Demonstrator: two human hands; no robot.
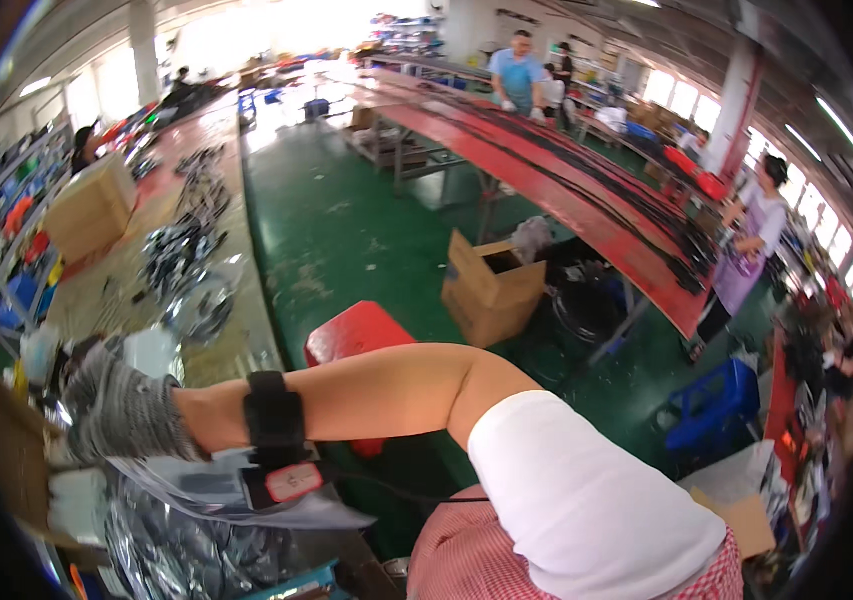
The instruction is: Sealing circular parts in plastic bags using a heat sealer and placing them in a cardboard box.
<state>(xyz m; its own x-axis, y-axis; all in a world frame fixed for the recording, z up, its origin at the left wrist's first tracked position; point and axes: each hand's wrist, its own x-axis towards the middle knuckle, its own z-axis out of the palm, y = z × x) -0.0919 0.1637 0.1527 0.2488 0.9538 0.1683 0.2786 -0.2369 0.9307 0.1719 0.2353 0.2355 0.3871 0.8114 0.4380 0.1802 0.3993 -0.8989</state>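
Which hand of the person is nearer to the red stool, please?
Right, judging by what shows. The right hand is left of the red stool in the picture, its forearm crossing before the stool. The left hand is not in view, so its distance cannot be told.

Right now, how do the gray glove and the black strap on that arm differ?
The gray glove is mottled; the black strap is plain. The glove is larger, covering the right hand; the strap only rings the arm, with bare skin between. Both are worn on that arm.
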